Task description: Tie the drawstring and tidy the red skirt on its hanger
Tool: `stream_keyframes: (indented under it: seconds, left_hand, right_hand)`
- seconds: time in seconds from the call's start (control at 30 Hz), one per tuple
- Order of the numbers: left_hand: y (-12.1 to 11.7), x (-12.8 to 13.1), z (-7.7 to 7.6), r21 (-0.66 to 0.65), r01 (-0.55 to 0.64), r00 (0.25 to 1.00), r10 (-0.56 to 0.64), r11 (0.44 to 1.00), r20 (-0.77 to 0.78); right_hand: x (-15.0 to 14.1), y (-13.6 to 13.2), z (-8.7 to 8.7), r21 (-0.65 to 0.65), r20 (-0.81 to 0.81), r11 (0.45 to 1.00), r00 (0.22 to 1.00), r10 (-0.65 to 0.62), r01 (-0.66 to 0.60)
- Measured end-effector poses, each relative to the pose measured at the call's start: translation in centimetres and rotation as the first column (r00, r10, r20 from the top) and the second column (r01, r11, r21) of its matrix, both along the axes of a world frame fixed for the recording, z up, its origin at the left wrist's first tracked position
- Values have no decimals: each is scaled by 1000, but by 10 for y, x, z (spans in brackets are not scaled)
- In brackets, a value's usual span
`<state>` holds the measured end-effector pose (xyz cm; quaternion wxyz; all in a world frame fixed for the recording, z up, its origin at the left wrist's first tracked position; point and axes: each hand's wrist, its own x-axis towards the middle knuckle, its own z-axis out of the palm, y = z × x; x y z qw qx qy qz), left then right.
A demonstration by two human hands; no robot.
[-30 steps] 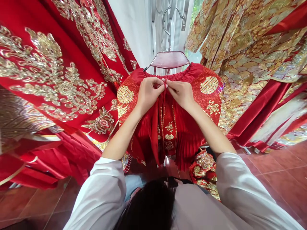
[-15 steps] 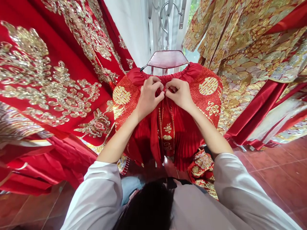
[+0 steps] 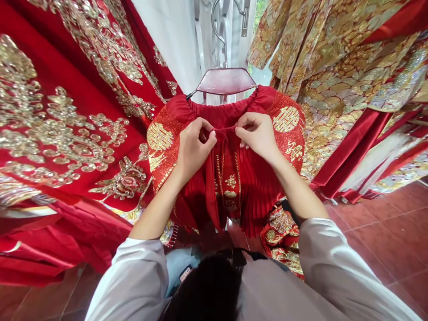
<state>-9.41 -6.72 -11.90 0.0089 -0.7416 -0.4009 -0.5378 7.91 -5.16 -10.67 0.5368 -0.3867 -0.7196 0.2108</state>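
The red cord (image 3: 225, 129) was stretched nearly level between the two grips, just in front of the red garment (image 3: 230, 178). The left hand (image 3: 195, 145) pinched one side of it between thumb and forefinger, and the right hand (image 3: 257, 133) pinched the other side likewise. Midway, the strands appeared to cross, though red on red made any knot hard to read.

Both hands were below the gathered edge (image 3: 214, 110) of the garment, which hung from a hanger (image 3: 228, 81) with a metal hook (image 3: 219, 33). Between hands and hanger there was some open room. The garment's gold-patterned sides reached outward past both hands, and its pleated lower part fell between the forearms.

To the left, a red gown (image 3: 133, 138) with beaded ornament hung close beside it; to the right, golden garments (image 3: 321, 84) crowded its other edge. A red and gold cloth (image 3: 282, 234) showed below the right forearm. Red floor tiles (image 3: 388, 240) spread out underneath, and white metalwork (image 3: 236, 33) rose behind the hook.
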Motion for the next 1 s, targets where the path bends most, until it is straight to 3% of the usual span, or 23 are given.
stream_keyframes:
  seconds: [0.07, 0.17, 0.33, 0.43, 0.57, 0.8, 1.0]
  left_hand:
    - [0, 0, 2, -50, 63, 997, -60, 997, 55]
    - [5, -2, 2, -102, 130, 985, -117, 986, 125]
    - [10, 0, -3, -95, 139, 976, -120, 986, 184]
    - [9, 1, -4, -114, 120, 978, -97, 986, 187]
    - [13, -3, -2, -164, 147, 979, -119, 975, 165]
    - [16, -14, 3, -183, 230, 971, -214, 956, 103]
    - [17, -16, 2, -187, 208, 977, -194, 960, 89]
  right_hand:
    - [-3, 0, -1, -79, -108, 993, 991, 75, -83]
    - [-10, 2, -5, -87, -186, 989, 977, 101, -119]
    - [-21, 9, -17, 29, -182, 998, 982, -44, 50]
    - [-23, 14, -23, 100, -121, 993, 992, -47, 59]
    - [-16, 21, -22, 81, -57, 997, 998, 23, -19]
    - [13, 21, -5, -169, -107, 939, 953, 285, -300]
    - [12, 20, -8, -106, -237, 934, 921, 309, -340]
